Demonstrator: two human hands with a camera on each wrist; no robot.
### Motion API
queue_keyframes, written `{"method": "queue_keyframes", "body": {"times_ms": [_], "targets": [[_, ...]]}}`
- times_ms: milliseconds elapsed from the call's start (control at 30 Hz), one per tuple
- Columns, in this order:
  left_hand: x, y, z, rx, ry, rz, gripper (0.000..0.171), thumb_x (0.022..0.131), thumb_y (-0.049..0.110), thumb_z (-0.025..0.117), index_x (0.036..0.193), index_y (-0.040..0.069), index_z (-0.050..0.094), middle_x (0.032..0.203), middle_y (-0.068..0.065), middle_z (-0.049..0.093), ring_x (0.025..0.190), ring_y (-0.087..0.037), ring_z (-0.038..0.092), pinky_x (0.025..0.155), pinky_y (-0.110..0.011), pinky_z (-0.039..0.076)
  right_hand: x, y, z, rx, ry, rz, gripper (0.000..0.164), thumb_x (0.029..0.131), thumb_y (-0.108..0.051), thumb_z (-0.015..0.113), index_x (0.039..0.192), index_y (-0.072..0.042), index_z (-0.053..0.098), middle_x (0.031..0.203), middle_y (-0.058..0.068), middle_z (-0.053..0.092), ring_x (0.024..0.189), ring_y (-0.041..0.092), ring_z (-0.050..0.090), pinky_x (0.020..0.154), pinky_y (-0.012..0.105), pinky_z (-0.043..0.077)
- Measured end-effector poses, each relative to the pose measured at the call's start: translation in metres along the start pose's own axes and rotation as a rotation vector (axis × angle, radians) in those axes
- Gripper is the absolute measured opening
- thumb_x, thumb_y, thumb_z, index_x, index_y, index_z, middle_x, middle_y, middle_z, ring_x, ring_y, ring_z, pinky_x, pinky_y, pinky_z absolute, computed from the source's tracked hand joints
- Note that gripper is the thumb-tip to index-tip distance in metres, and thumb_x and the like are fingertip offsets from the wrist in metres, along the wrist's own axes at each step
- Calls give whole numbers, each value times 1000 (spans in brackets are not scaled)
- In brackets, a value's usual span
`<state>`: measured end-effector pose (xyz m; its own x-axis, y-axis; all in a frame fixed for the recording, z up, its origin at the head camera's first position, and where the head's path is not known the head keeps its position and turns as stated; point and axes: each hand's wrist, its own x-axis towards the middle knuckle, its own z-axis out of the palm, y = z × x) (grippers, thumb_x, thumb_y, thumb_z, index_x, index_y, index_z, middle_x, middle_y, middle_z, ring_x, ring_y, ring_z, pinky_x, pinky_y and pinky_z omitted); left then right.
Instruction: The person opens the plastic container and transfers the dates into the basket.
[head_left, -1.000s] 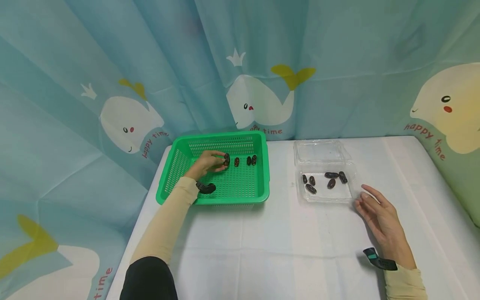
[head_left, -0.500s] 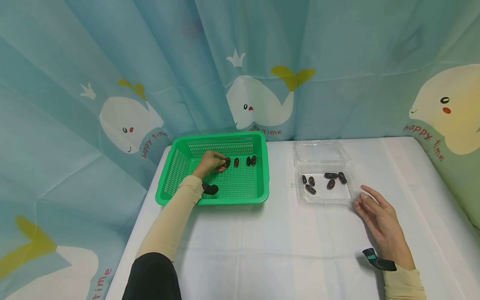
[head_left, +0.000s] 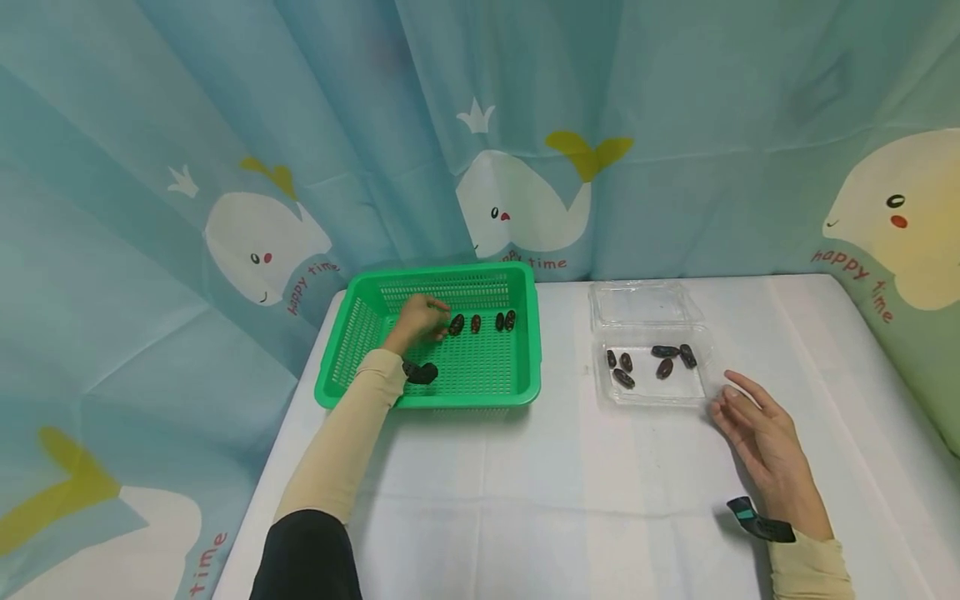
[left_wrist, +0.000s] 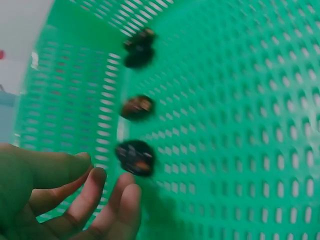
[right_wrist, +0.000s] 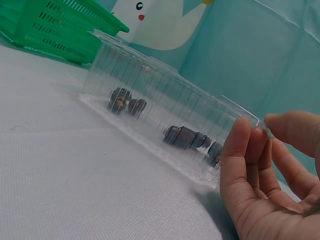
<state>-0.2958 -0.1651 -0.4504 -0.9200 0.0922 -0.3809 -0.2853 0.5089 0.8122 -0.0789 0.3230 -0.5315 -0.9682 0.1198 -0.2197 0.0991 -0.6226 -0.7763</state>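
Observation:
My left hand (head_left: pixel 418 321) is inside the green basket (head_left: pixel 450 403), its fingers loosely bent and holding nothing. Just beyond its fingertips, a dark brown date (left_wrist: pixel 136 158) lies on the basket floor. A redder date (head_left: pixel 476 324) and two dark dates close together continue the row to the right. My right hand (head_left: pixel 765 446) pinches the near right rim of a clear plastic box (right_wrist: pixel 150 75) between thumb and fingers. Several dark dates (head_left: pixel 664 368) lie in that box, some at its left side and others toward the right.
The box's clear lid (head_left: pixel 641 302) is folded back toward the curtain. Both containers stand on a white-covered table (head_left: pixel 555 492), a gap between them. A blue curtain (head_left: pixel 675 208) with printed whales hangs right behind and along the left side.
My left fingers have let go of the date, which now lies in the row on the basket floor, and have drawn back slightly left. The right hand keeps its place at the box.

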Motion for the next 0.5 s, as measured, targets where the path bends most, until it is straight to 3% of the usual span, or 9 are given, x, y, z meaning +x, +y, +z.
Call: {"method": "queue_keyframes", "body": {"times_ms": [233, 500], "targets": [[-12, 19, 1, -66, -29, 94, 38, 106, 10, 57, 142, -1, 59, 136, -25, 59, 112, -48, 65, 98, -57, 57, 0, 0, -1, 14, 9, 3, 35, 105, 2, 56, 129, -18, 72, 103, -2, 70, 91, 9, 71, 84, 21, 62], [-31, 46, 17, -152, -105, 159, 40, 107, 9, 58, 145, -1, 57, 139, -29, 56, 120, -50, 62, 109, -62, 50, 0, 0, 0, 18, 4, -3, 35, 105, 2, 56, 128, -18, 72, 104, -2, 69, 91, 9, 71, 83, 21, 62]]}}
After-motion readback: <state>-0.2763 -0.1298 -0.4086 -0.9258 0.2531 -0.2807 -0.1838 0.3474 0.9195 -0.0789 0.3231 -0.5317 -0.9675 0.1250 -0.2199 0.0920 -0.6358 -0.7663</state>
